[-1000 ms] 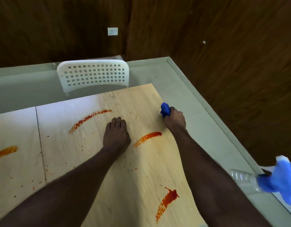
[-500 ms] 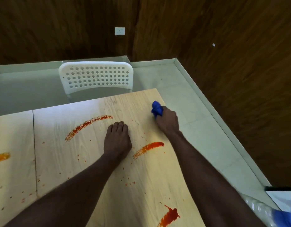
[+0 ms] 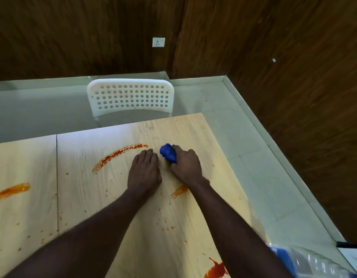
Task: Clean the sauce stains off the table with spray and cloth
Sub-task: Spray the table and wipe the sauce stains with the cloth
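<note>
view from above of a pale wood-grain worktop [image 3: 83, 197] marked with red-orange sauce. the right hand [image 3: 185, 167] has its grip clenched round a crumpled bright blue cloth [image 3: 168, 154], which is pressed to the wood just right of the far end of a long curved red-orange sauce streak [image 3: 117, 156]. the left hand [image 3: 144, 173] lies flat beside it, fingers straight, grip released and holding nothing, apparently bracing. a short orange smear [image 3: 179, 191] shows partly under the right wrist, a dark red blotch [image 3: 216, 269] sits at the near edge, and small specks are scattered between. a blurred clear plastic spray bottle with blue parts [image 3: 314, 263] shows at the lower right corner, well apart from both hands. the step in hand looks like wiping the long streak. it should go best with firm downward pressure, strokes running along the streak rather than across it, and the cloth turned to a clean face so sauce is lifted, not spread. the streak looks dry and may need spray first.
</note>
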